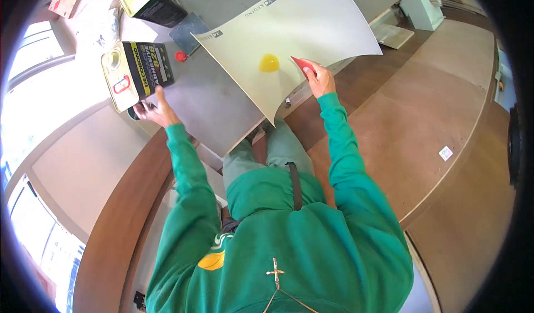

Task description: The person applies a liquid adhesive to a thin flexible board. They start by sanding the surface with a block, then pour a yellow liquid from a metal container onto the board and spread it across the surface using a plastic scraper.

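Observation:
My left hand [157, 110] is at the near corner of a rectangular metal can [140, 73] with a dark label and red handle. Its thumb and fingers are spread against the can; whether they bear any weight is unclear. On the can's top the round spout stands uncapped. A red flat spreader [303, 66] is pinched in my right hand [321, 82]. It is just above a thin, pale, curved sheet [328, 21], right of a puddle of yellow adhesive [268, 63]. The sheet's near corner hangs past the table edge.
A second metal can [153, 4] stands at the far left of the grey table [222, 104]. Near it lie a red cap [181, 56] and a dark flat plate [189, 33]. Brown boards [411, 107] are to the right, with a white box-like piece [421, 6] behind.

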`<move>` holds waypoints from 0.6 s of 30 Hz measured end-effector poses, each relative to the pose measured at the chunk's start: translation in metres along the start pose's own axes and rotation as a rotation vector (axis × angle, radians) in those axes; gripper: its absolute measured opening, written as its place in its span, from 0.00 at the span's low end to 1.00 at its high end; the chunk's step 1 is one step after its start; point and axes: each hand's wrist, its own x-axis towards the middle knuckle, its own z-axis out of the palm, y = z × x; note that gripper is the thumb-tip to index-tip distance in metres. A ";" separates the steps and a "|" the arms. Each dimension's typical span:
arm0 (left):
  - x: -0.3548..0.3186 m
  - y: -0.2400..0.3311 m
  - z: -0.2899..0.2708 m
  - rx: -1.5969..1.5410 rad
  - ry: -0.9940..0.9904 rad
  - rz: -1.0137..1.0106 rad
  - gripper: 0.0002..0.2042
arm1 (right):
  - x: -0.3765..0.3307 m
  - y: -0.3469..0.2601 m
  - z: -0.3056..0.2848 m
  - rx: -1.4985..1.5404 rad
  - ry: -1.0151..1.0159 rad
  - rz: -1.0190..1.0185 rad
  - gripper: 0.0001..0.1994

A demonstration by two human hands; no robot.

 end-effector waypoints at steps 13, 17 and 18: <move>-0.172 0.028 0.068 0.034 -0.920 -0.561 0.28 | 0.027 0.001 -0.021 -0.030 0.013 0.012 0.14; -0.195 0.011 0.051 -0.045 -0.941 -0.639 0.27 | -0.001 0.011 -0.025 -0.042 0.086 0.030 0.14; -0.201 0.006 0.048 -0.082 -0.921 -0.652 0.26 | -0.012 0.012 -0.023 -0.041 0.100 0.037 0.14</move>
